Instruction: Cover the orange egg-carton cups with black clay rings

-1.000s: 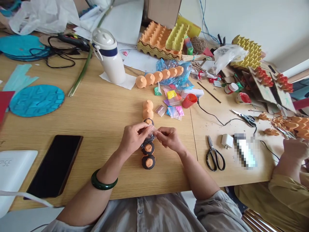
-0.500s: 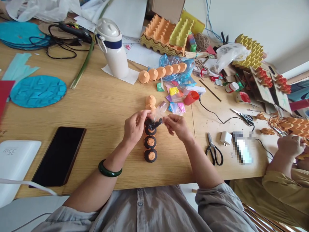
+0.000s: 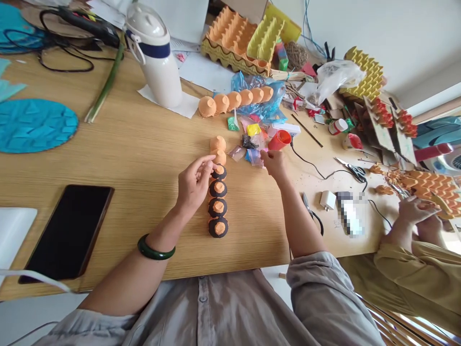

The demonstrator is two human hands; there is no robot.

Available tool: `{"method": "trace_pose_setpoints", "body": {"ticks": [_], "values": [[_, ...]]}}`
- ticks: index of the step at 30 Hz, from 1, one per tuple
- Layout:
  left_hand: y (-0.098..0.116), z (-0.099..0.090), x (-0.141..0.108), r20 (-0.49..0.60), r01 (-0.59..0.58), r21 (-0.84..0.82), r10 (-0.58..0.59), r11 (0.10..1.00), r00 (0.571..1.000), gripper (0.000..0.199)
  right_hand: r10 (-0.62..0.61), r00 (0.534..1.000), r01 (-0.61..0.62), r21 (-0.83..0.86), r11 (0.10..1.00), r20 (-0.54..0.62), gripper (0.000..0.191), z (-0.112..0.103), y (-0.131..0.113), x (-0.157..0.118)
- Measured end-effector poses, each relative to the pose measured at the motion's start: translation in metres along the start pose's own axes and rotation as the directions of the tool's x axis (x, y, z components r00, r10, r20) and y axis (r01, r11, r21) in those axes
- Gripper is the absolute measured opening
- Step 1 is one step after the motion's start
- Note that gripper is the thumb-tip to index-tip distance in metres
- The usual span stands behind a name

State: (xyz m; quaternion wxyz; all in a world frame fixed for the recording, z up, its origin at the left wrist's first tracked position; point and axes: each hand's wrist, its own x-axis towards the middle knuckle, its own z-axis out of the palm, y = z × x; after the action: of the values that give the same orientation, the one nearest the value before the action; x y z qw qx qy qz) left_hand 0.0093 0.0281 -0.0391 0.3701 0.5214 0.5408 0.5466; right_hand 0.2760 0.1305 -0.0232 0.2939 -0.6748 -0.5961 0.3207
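A strip of orange egg-carton cups (image 3: 218, 206) stands upright on the table in front of me; several cups near me wear black rings around their orange tips, and the two far ones are plain orange. Beside the strip's upper part is my left hand (image 3: 194, 182), fingers loosely bent and apart, the tips over or against the cups. My right hand (image 3: 274, 166) has its fingers pressed together at the edge of the small clay packets (image 3: 254, 156); whether anything is between them is hidden. A black packet (image 3: 248, 142) lies among them, near a yellow packet (image 3: 253, 129).
A red cup (image 3: 280, 140) stands just beyond my right hand. Behind are another orange cup strip (image 3: 234, 100), a white thermos (image 3: 158, 62) and egg trays (image 3: 234, 43). Scissors (image 3: 313, 214) and a charger (image 3: 328, 200) lie right; a phone (image 3: 68, 230) lies left. A co-worker's hands (image 3: 414, 211) work at far right.
My right hand has moved right and away from the strip, and the black packet now lies among the other packets. My left hand stays by the strip. The whole view has shifted slightly.
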Motion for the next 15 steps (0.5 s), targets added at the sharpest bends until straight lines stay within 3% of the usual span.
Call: {"method": "trace_pose_setpoints", "body": {"ticks": [3, 6, 15], "values": [[-0.003, 0.001, -0.001, 0.003, 0.012, 0.018, -0.012, 1.000, 1.000, 0.053, 0.040, 0.997, -0.047, -0.124, 0.991, -0.062, 0.050, -0.003, 0.000, -0.006], [-0.004, 0.001, 0.000, -0.013, 0.014, 0.050, -0.013, 0.999, 1.000, 0.051, 0.050, 0.998, -0.053, -0.177, 0.983, -0.024, 0.047, 0.002, -0.005, -0.010], [-0.003, -0.001, 0.002, 0.020, 0.001, 0.074, -0.003, 0.997, 1.000, 0.051, -0.065, 0.996, 0.070, -0.097, 0.993, 0.055, 0.023, 0.033, -0.023, -0.012]]}}
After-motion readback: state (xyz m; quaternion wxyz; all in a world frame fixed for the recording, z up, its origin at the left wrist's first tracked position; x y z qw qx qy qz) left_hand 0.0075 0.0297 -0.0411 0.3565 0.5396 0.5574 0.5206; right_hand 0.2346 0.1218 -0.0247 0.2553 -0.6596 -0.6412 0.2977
